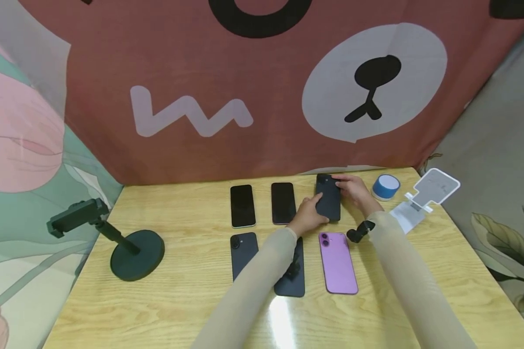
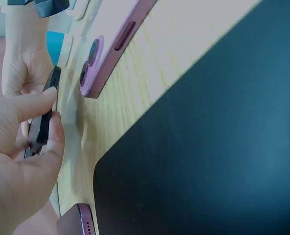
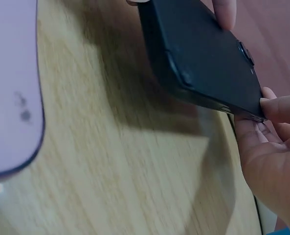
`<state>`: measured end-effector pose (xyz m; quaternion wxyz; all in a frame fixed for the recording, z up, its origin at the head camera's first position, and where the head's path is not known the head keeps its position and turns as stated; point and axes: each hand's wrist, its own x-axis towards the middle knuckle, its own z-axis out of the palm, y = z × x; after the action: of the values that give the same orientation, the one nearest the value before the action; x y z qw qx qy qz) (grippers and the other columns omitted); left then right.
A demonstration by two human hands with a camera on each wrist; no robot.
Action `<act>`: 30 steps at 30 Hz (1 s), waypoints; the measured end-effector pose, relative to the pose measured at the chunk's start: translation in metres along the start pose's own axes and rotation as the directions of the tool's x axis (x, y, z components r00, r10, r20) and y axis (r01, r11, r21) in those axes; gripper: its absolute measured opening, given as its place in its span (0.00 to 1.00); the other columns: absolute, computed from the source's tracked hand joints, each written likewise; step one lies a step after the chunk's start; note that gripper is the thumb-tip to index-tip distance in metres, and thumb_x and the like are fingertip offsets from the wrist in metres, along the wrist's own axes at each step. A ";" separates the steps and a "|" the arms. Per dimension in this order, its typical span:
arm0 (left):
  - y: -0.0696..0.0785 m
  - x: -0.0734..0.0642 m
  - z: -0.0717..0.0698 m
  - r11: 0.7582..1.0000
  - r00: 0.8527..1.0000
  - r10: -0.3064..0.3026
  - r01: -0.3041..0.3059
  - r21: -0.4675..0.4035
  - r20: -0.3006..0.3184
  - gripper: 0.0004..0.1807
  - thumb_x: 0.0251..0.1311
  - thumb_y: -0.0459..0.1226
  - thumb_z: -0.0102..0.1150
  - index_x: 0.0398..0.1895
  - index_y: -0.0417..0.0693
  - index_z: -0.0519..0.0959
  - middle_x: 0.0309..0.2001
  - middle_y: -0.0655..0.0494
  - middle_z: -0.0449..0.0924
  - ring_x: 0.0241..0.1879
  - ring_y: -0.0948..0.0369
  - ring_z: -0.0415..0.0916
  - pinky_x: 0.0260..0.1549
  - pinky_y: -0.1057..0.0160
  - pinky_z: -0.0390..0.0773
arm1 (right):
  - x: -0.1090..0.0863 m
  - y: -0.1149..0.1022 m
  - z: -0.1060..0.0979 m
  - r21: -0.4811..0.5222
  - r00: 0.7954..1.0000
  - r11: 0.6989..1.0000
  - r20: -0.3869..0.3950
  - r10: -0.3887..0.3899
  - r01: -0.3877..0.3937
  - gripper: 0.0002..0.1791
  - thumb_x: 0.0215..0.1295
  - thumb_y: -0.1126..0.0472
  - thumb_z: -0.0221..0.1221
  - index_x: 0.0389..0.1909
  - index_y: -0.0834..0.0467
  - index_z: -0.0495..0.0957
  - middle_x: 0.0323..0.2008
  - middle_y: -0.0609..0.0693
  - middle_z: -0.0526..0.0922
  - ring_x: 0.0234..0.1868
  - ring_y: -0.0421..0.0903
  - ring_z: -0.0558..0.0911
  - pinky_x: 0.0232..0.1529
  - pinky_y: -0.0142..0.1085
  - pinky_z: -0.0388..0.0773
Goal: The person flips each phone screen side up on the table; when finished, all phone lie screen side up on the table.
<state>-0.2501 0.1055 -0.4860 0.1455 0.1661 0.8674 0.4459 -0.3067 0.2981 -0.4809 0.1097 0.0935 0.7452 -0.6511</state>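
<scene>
Between both hands is a dark smartphone, its back and camera bump facing up, held above the table at the back right. My left hand grips its near left edge, thumb on the back. In the left wrist view the phone appears edge-on between that hand's thumb and fingers. My right hand pinches the far right edge; the right wrist view shows thumb and fingers on either side of the phone, with its shadow on the wood below. A purple phone lies nearer, camera side up.
Two phones, a black one and another, lie screen up to the left. Dark phones lie nearer, partly under my left sleeve. A black stand is at left; a blue-white roll and white stand at right.
</scene>
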 end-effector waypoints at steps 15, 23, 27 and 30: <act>-0.005 -0.014 -0.013 0.893 1.000 -0.012 0.018 -0.450 0.016 0.46 0.48 0.26 0.69 0.71 0.57 0.60 0.43 0.51 0.80 0.37 0.63 0.76 0.31 0.67 0.74 | -0.014 -0.005 0.004 0.211 0.998 0.976 0.041 -0.057 0.047 0.25 0.71 0.66 0.49 0.68 0.62 0.62 0.56 0.49 0.72 0.47 0.35 0.78 0.46 0.27 0.75; -0.007 -0.017 -0.013 0.856 1.000 -0.019 0.016 -0.516 -0.001 0.48 0.47 0.22 0.67 0.72 0.58 0.60 0.51 0.47 0.76 0.42 0.59 0.76 0.38 0.65 0.76 | -0.019 -0.005 0.003 0.341 0.990 0.938 0.094 -0.104 0.066 0.22 0.68 0.70 0.52 0.63 0.62 0.67 0.42 0.42 0.80 0.41 0.36 0.81 0.41 0.28 0.77; -0.008 -0.018 -0.012 0.858 1.000 -0.024 0.019 -0.514 -0.004 0.49 0.47 0.22 0.67 0.72 0.59 0.58 0.58 0.47 0.71 0.46 0.58 0.76 0.43 0.64 0.76 | -0.020 -0.005 0.003 0.379 0.989 0.923 0.101 -0.112 0.066 0.27 0.67 0.72 0.52 0.67 0.64 0.62 0.42 0.43 0.80 0.39 0.37 0.81 0.39 0.28 0.78; -0.008 -0.018 -0.012 0.865 1.000 -0.026 0.022 -0.502 -0.001 0.49 0.47 0.23 0.67 0.72 0.59 0.58 0.60 0.47 0.70 0.48 0.56 0.75 0.45 0.62 0.76 | -0.021 -0.005 0.003 0.375 0.989 0.924 0.094 -0.117 0.073 0.30 0.68 0.71 0.51 0.70 0.65 0.57 0.43 0.44 0.79 0.38 0.37 0.81 0.39 0.28 0.78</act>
<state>-0.2399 0.0848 -0.4838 0.1857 0.1102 0.7244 0.6547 -0.2881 0.2944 -0.4704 0.1009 0.0388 0.6050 -0.7888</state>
